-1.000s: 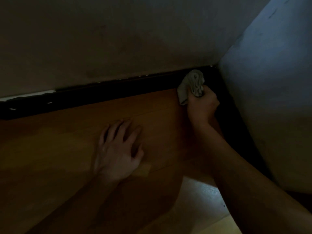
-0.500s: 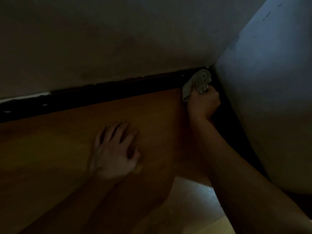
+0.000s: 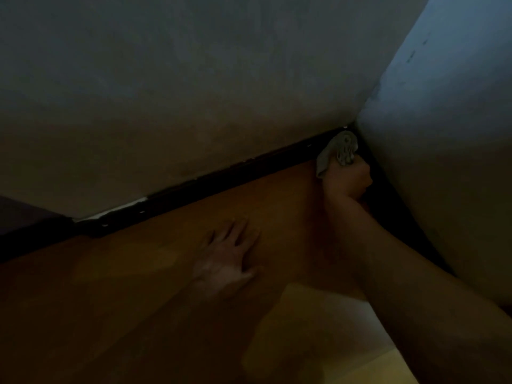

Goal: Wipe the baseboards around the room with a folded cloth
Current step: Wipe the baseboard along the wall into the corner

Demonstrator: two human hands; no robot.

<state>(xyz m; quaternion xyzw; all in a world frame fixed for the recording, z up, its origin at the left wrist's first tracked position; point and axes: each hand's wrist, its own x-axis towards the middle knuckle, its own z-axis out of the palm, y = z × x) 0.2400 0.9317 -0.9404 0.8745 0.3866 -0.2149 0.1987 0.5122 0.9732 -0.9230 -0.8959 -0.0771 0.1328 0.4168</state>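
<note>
There — cloth [image 3: 339, 151] in right hand [image 3: 347, 180] — against corner baseboard [image 3: 221, 176].

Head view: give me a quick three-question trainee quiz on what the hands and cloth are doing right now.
1. True or false: the right hand grips the cloth.
2. Where is the cloth pressed? A) on the right end of the baseboard, by the corner; B) in the middle of the floor; C) high up on the wall.
3. Fill in: the left hand rests flat, fingers spread, on the ____.

Key: 1 true; 2 A; 3 floor.
</note>
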